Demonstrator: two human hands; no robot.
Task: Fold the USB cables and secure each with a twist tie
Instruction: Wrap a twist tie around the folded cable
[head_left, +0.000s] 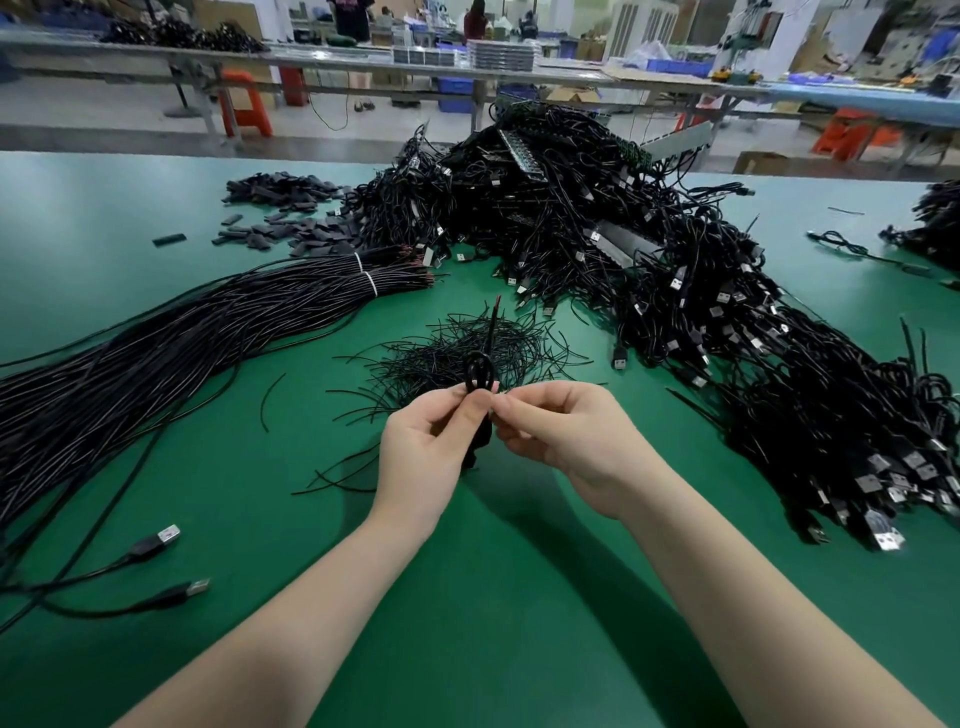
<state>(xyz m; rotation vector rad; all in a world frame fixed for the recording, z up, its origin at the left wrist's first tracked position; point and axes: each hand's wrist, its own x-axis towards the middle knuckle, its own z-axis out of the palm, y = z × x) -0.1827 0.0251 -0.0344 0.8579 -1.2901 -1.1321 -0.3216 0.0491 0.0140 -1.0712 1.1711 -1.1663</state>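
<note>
We hold a folded USB cable (479, 387) upright above the green worktop (519, 597), our left hand (423, 441) gripping it with curled fingers (470, 410) at its 9 o'clock side while our right hand (561, 439) pinches it from 3 o'clock. The cable's loop and a loose end stick out toward 12 o'clock beyond our fingertips. At 12 o'clock from our hands lies a pile of black twist ties (457, 348), with a bundle of straight cables (156, 343) at 9 o'clock and a heap of USB cables (675, 291) at 2 o'clock.
</note>
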